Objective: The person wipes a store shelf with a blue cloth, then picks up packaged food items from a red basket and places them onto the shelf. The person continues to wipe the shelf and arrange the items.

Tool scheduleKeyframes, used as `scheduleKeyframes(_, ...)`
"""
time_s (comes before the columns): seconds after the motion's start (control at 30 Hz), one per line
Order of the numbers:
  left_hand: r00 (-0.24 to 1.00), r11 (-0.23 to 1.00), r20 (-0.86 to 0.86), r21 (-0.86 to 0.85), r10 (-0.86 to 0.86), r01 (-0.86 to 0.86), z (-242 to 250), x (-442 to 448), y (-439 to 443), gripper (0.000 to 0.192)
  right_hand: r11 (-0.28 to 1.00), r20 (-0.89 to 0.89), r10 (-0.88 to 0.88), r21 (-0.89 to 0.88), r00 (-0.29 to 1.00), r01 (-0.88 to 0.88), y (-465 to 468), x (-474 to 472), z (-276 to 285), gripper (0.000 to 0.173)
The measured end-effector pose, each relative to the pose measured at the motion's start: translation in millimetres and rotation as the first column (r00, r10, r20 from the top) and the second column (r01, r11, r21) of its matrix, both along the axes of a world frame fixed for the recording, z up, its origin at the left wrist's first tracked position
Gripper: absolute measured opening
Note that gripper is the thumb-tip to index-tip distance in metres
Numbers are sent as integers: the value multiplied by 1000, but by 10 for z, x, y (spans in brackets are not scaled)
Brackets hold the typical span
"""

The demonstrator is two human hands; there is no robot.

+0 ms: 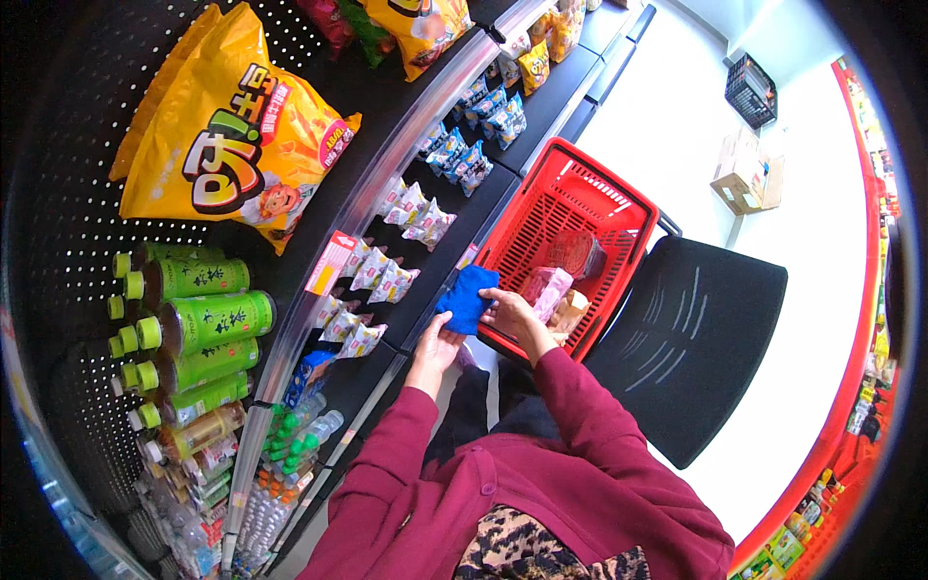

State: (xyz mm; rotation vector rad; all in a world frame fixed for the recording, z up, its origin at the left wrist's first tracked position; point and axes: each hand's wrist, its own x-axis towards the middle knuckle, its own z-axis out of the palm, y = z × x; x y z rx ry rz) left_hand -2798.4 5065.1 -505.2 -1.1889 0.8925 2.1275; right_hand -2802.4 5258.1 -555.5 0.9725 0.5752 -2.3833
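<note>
A small blue cloth is held between both hands, in front of the lower snack shelf. My left hand grips its lower left edge between thumb and fingers. At its right edge, my right hand pinches the cloth, fingers partly behind it. Just right of the hands stands a red plastic shopping basket. Inside lie a clear container with reddish contents, a pink package and a tan package. Small white snack bags line the shelf to the left.
Large yellow snack bags and green-labelled tea bottles fill the upper shelf at left. A black chair stands right of the basket. Farther off are an open cardboard box and a black crate. Red shelving curves along the right.
</note>
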Motion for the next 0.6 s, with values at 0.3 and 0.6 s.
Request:
scheduleKeyframes(0.3,856,952,-443,20,-266,306,1353,-77,193,50,902,-199,-180,-425,963,81,18,244,905,57)
scheduleKeyframes(0.6,817,960,-523,-8,-244,281,2083,-113,-3,40,912,-575,-310,46,757,408,316,-238,2990,27)
